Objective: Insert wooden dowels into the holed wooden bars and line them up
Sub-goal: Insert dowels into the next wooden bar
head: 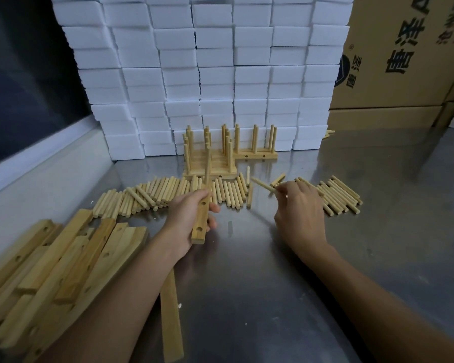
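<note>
My left hand [192, 218] gripping a holed wooden bar [201, 221] with one dowel [207, 166] standing in it, above the steel table [247, 271], my right hand [299, 208] pinching a loose dowel [264, 185] beside scattered dowels [168, 192], finished bars [212, 155] lined up against white foam blocks [207, 74]

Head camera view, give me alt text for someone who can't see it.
A left hand holds a holed bar with one dowel standing in it, while the right hand pinches a loose dowel above a steel table.
</note>
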